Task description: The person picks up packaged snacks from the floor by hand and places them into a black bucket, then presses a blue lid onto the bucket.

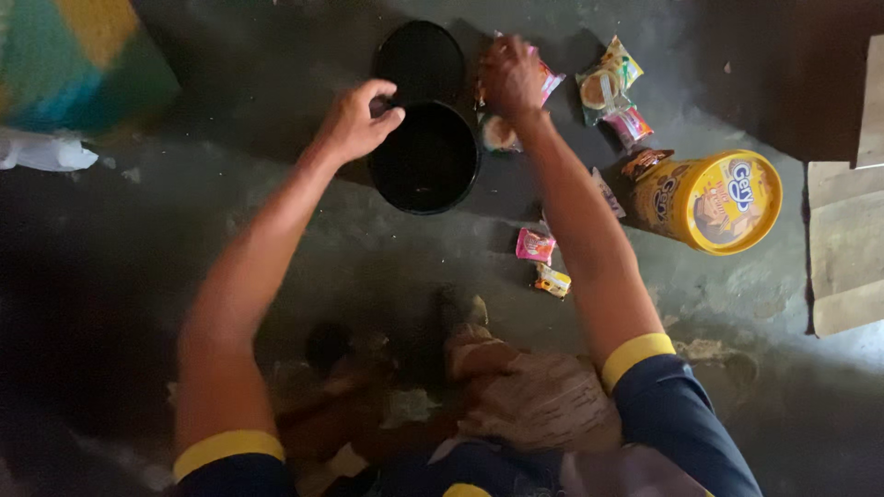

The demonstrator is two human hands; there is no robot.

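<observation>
Your left hand: pinches the rim of 1 round black container on the floor.
Your right hand: closed on 1 snack packet, just beyond the container.
Right of that hand: 2 more packets, 1 yellow tub on its side.

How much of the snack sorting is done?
Done: little shows; the black tub looks empty, its lid off behind it. In hand: left hand grips the tub's rim, right hand is on a packet. Left: packets scattered on the floor by the yellow can.
</observation>
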